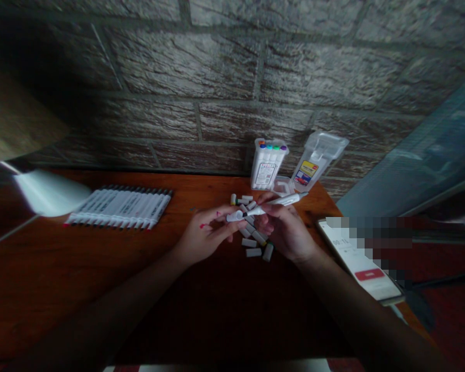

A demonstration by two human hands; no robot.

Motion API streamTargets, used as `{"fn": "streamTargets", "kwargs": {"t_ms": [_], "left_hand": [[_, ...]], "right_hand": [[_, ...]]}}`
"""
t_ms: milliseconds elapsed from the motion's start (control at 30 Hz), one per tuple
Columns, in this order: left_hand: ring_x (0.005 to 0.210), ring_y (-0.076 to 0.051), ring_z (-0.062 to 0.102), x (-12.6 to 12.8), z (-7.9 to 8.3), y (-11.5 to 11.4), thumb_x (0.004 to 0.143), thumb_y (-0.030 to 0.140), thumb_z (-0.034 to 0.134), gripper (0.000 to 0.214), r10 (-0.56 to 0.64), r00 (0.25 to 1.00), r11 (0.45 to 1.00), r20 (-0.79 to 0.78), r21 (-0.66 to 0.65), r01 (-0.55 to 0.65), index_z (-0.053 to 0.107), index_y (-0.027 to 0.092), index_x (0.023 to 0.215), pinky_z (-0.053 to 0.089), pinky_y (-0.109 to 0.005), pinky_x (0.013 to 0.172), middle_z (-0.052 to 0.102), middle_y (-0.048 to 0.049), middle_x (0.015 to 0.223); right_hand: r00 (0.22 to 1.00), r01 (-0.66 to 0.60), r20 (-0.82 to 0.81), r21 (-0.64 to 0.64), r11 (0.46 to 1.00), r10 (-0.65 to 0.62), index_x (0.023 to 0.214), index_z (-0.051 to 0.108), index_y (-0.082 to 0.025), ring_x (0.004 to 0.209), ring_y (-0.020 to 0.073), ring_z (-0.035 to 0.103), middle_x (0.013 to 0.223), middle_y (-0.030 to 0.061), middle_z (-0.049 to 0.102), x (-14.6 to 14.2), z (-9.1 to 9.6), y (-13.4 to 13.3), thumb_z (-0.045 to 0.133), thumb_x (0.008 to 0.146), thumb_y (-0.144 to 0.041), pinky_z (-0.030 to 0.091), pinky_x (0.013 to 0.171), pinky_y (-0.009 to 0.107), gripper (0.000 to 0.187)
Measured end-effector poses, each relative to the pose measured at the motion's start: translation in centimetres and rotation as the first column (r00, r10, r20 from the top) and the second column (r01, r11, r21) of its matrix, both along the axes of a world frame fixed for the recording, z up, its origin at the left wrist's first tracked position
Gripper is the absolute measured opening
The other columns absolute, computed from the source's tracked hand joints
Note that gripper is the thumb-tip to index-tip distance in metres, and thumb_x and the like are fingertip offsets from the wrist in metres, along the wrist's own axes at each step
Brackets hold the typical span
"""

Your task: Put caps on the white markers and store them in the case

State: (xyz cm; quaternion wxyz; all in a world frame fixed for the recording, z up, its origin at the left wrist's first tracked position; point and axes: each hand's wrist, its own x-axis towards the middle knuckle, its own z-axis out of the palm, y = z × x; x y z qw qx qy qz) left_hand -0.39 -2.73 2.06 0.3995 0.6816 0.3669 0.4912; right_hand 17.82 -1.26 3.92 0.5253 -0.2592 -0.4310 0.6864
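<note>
Just right of the frame's centre, the right hand (287,232) is closed around a white marker (282,200), thumb and fingers pinching its barrel; the marker lies slanted above the knuckles, its far end pointing to the upper right and its near end reaching left toward the other hand. The left hand (205,235), at the centre, has its fingertips clamped on a small white cap (234,216); the cap sits right at the marker's left end, in line with it, though whether it is already seated on the tip cannot be told. The two hands are close together, fingers nearly meeting.

Beneath and between them a scatter of loose caps (253,242) lies on the wooden table (101,268); to the left of centre a row of markers (120,207) lies side by side, well apart from the hands. Above the hands, against the brick wall (217,77), stands an open marker case (267,165) showing coloured ends, its clear lid (318,160) tilted to the right; a phone (366,263) lies at the right, near the right wrist.
</note>
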Motion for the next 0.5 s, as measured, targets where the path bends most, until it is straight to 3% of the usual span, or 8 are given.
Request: {"fn": "streamTargets", "kwargs": {"t_ms": [500], "left_hand": [[0.049, -0.009, 0.062, 0.03, -0.71, 0.12, 0.086, 0.039, 0.072, 0.030, -0.021, 0.998, 1.000, 0.066, -0.017, 0.022, 0.071, 0.013, 0.100, 0.052, -0.019, 0.048, 0.075, -0.0055, 0.073]], "right_hand": [[1.000, -0.031, 0.002, 0.016, 0.999, 0.031, 0.080, 0.066, -0.024, 0.046, 0.0068, 0.031, 0.053, -0.0069, 0.047, 0.14, -0.17, 0.07, 0.070, 0.072, -0.026, 0.020, 0.044, 0.023, 0.009]]}}
